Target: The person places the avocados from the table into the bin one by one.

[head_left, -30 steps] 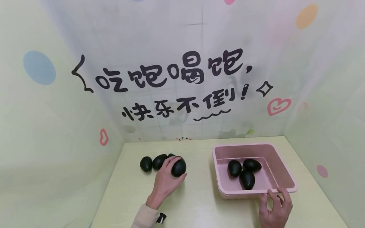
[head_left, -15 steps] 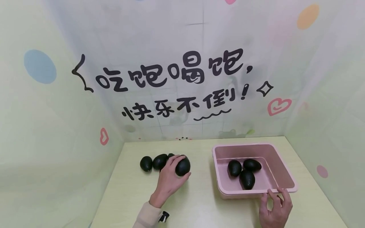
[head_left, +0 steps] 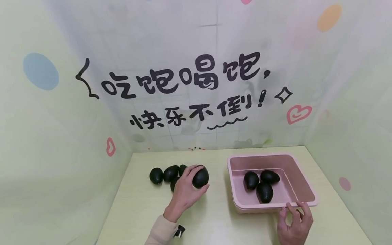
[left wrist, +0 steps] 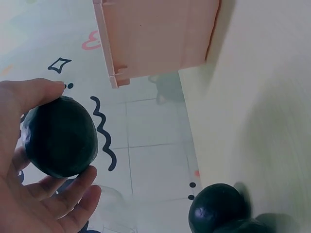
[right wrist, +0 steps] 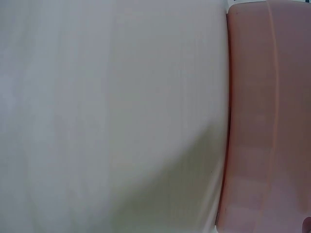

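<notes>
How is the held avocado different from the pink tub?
The avocado is dark and rounded; the pink tub is pale and boxy. The avocado is raised; the tub stands on the table. Both are touched: the avocado by the left hand, the tub by the right hand.

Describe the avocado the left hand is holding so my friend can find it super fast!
Start at the pale table, with a pink bin on its right side. Left of the bin, find the left hand, beside some loose avocados. The held avocado is dark and rounded like the others, but it's the only one a hand is gripping.
</notes>
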Demonstrator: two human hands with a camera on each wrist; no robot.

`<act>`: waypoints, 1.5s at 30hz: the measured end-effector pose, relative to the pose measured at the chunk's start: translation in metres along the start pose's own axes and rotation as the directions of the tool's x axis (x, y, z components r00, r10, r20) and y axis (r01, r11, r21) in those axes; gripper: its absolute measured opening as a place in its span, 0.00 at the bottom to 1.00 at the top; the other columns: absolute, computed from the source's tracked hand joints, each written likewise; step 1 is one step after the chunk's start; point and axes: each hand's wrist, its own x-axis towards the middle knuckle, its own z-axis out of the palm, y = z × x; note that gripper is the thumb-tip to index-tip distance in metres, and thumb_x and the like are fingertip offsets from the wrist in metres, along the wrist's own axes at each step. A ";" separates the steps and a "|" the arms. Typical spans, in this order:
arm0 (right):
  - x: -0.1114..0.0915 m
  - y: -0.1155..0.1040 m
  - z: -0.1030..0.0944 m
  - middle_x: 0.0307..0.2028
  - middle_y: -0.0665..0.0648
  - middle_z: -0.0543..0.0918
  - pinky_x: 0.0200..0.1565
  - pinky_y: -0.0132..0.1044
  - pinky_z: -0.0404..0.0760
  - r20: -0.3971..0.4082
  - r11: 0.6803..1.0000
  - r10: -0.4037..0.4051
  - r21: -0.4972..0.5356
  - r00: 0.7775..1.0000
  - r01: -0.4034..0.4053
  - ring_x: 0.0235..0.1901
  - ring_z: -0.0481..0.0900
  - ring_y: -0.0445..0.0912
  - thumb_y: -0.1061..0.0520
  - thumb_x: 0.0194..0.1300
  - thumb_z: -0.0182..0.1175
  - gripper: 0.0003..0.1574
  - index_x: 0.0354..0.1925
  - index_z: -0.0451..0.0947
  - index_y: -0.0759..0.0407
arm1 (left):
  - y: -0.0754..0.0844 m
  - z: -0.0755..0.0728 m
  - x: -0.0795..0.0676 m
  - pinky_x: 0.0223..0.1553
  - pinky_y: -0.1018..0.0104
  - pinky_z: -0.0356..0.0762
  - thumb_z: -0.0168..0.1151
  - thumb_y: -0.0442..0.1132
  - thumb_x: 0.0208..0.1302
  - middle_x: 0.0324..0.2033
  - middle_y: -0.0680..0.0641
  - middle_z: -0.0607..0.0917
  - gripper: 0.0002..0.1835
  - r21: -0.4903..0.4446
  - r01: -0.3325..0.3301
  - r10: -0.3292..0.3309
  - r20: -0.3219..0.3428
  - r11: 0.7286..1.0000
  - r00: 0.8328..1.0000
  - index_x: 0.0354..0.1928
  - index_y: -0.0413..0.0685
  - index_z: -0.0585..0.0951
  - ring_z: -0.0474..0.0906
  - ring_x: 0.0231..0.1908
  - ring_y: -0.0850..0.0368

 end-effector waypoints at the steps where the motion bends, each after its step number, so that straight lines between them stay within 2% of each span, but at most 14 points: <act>1: 0.001 -0.002 0.000 0.48 0.82 0.76 0.61 0.19 0.68 0.002 1.000 -0.001 0.001 1.000 0.001 0.66 0.72 0.42 0.50 0.73 0.61 0.27 0.34 0.80 0.77 | 0.000 0.000 0.000 0.44 0.59 0.86 0.81 0.50 0.57 0.64 0.49 0.82 0.33 0.001 0.001 -0.001 -0.002 1.000 1.000 0.66 0.61 0.82 0.88 0.47 0.52; 9: 0.014 -0.026 0.002 0.46 0.84 0.75 0.62 0.19 0.68 0.002 1.000 -0.001 0.013 1.000 0.001 0.67 0.69 0.41 0.53 0.72 0.61 0.26 0.34 0.78 0.80 | 0.006 0.003 0.001 0.44 0.57 0.86 0.81 0.50 0.57 0.65 0.48 0.81 0.34 -0.036 0.006 -0.007 -0.008 0.999 1.000 0.67 0.61 0.82 0.88 0.48 0.50; 20: -0.002 -0.001 0.001 0.48 0.82 0.77 0.60 0.19 0.68 -0.024 1.000 0.001 0.000 1.000 -0.001 0.65 0.74 0.46 0.50 0.72 0.62 0.27 0.34 0.81 0.77 | 0.012 0.005 0.007 0.46 0.57 0.86 0.80 0.51 0.58 0.65 0.48 0.81 0.34 -0.035 -0.006 0.006 0.013 0.999 1.000 0.67 0.61 0.82 0.88 0.49 0.51; 33: 0.004 -0.010 0.004 0.46 0.83 0.76 0.60 0.19 0.68 -0.040 1.000 -0.006 0.011 0.999 0.006 0.64 0.74 0.46 0.51 0.72 0.62 0.26 0.33 0.80 0.78 | 0.018 0.006 0.012 0.44 0.58 0.86 0.80 0.52 0.58 0.66 0.49 0.81 0.34 0.000 -0.075 0.075 0.058 0.997 0.996 0.68 0.62 0.81 0.88 0.51 0.51; 39: 0.002 -0.008 0.002 0.47 0.83 0.76 0.61 0.19 0.68 -0.025 1.000 0.009 0.006 1.000 -0.009 0.65 0.72 0.43 0.52 0.71 0.62 0.25 0.33 0.80 0.78 | 0.024 0.008 0.015 0.45 0.59 0.86 0.80 0.53 0.58 0.66 0.50 0.81 0.34 -0.021 -0.066 0.068 0.088 0.998 0.994 0.68 0.63 0.81 0.88 0.52 0.53; 45: -0.001 -0.004 0.002 0.49 0.82 0.76 0.61 0.20 0.69 -0.016 1.000 0.015 0.005 1.000 -0.015 0.66 0.73 0.45 0.53 0.71 0.62 0.24 0.34 0.80 0.78 | 0.035 0.009 0.019 0.47 0.59 0.86 0.79 0.53 0.58 0.67 0.51 0.80 0.34 -0.056 -0.064 0.071 0.123 0.996 0.990 0.68 0.64 0.81 0.87 0.55 0.54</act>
